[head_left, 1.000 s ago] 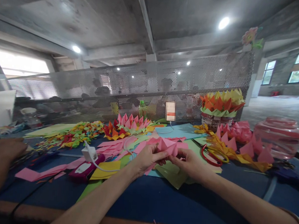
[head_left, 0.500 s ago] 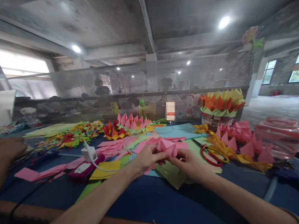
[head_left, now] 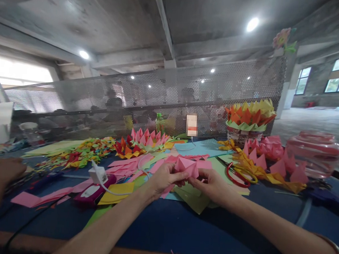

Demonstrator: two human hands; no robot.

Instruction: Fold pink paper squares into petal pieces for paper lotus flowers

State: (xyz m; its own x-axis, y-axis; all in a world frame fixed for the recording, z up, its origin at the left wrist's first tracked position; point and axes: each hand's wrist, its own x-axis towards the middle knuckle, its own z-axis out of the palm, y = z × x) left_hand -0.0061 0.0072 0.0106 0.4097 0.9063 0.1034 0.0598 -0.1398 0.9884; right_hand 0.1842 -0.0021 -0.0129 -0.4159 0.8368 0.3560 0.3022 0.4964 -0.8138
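Note:
Between my two hands, over the middle of the table, is a folded piece of pink paper (head_left: 186,166) with pointed corners. My left hand (head_left: 168,177) pinches its left side, the thumb lying along the lower edge. At the lower right, my right hand (head_left: 209,182) grips it between thumb and fingers. Pink paper strips (head_left: 132,166) lie just left of my hands, and green paper sheets (head_left: 192,198) are beneath them. Red-handled scissors (head_left: 235,175) rest to the right, beside a yellow-handled pair (head_left: 248,173).
A magenta box (head_left: 93,193) with a white charger (head_left: 98,175) sits at left. Another person's hand (head_left: 6,169) reaches in there. Pink folded-paper points (head_left: 149,137), a paper-petal basket (head_left: 244,136) and a clear jar (head_left: 314,155) stand farther back. A perforated metal screen (head_left: 148,91) runs behind.
The whole view has shifted slightly. Both hands keep their hold on the pink paper, with almost no change in its shape. The other person's hand at left has moved a little.

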